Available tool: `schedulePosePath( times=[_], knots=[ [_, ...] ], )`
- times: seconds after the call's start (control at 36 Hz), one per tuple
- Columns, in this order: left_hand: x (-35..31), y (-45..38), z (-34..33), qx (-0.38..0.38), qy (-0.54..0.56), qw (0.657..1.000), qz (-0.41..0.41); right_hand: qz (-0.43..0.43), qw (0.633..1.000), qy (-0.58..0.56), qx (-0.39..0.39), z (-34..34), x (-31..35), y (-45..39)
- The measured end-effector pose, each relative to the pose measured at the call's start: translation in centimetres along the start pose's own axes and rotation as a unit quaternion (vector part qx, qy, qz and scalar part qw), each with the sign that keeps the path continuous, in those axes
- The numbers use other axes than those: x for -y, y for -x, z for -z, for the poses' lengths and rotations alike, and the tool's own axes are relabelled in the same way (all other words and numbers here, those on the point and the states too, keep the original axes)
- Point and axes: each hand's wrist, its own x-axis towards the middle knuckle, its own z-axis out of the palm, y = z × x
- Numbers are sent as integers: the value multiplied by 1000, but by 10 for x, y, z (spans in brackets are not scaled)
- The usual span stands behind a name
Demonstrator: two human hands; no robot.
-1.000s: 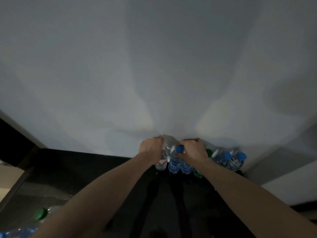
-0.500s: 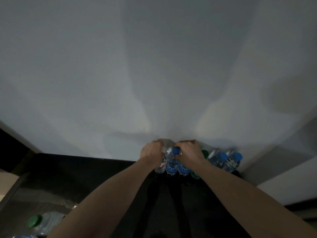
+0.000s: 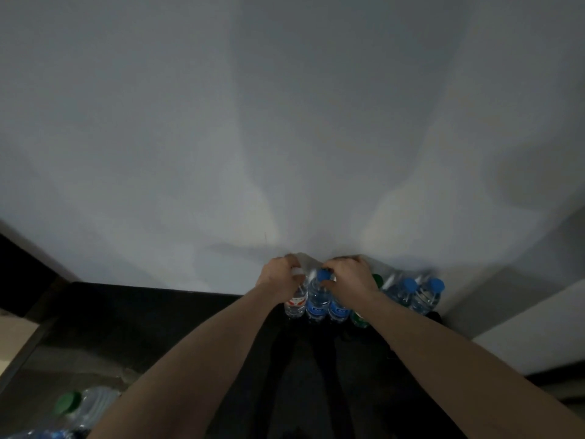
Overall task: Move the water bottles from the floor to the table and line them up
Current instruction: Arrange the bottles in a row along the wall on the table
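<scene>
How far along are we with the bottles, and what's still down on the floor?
Done: a row of bottles stands on the black table against the wall, with two blue-capped bottles at its right end. In hand: the left hand holds the red-labelled bottle and the right hand the blue-capped bottle, closing the line. Left: a green-capped bottle low at left, apparently on the floor.

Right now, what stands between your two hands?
In the head view, a blue-capped water bottle stands between the left hand and right hand, in the row by the wall.
</scene>
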Motion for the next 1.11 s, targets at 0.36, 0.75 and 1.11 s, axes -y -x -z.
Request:
schedulePosePath(
  times=[0.36,0.75,1.11],
  knots=[
    [-1,0,-7,-14,44,998,31,-22,999,-29,15,2,4,7],
    [19,131,9,-76,106,986,-102,-85,968,-235,12,16,51,129],
    [104,314,38,-100,90,991,25,-66,929,-302,202,-4,132,229]
  ],
)
